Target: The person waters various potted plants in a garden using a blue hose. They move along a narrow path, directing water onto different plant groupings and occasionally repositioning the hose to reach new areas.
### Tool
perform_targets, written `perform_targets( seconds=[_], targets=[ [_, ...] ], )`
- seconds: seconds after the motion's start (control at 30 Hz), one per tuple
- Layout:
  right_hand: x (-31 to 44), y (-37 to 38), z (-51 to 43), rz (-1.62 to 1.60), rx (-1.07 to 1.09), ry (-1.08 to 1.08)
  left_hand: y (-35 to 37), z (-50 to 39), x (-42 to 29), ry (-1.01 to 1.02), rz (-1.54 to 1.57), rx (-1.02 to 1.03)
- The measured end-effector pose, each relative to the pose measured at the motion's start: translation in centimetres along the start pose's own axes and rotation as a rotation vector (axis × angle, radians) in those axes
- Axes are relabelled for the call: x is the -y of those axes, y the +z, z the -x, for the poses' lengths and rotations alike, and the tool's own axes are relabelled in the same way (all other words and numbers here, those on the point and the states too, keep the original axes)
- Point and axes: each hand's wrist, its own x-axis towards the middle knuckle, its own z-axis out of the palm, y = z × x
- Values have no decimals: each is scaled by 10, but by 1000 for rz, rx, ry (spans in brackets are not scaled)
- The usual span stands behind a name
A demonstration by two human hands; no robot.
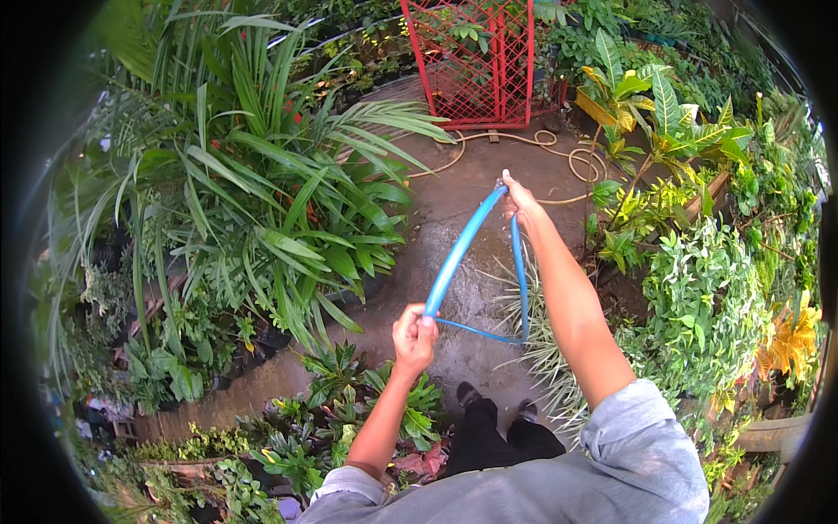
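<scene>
A blue flexible hose [463,252] is held up in a loop between my two hands, above a wet concrete path. My left hand [416,335] is closed around it at the lower end of the taut stretch. My right hand [517,198], farther forward, grips the upper part, with the thumb pointing up beside a small clear or shiny bit whose kind I cannot tell. From there the hose hangs down on the right and bends back towards my left hand.
A red metal mesh gate or rack [474,65] stands ahead. A tan garden hose [504,136] lies coiled on the path [425,216]. Long-leaved plants [288,170] lean in from the left; a spiky variegated plant [543,347] and yellow-green crotons [668,131] border the right.
</scene>
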Motion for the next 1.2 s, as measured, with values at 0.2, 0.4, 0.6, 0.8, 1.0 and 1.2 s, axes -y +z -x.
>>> perform_targets(
  seconds=[0.2,0.4,0.6,0.8,1.0,1.2],
  targets=[
    [7,46,9,312,53,-61,0,80,16,28,-211,26],
    [41,90,77,440,322,-240,29,151,13,-117,-170,-5],
    [94,100,171,396,437,-386,96,188,6,61,-210,-200],
    [72,86,265,441,648,-376,149,266,5,116,-380,-287],
    [10,70,347,551,848,-412,182,355,-6,34,-334,-226],
    [-51,67,435,648,896,-437,203,436,-10,-53,-220,-229]
  ],
)
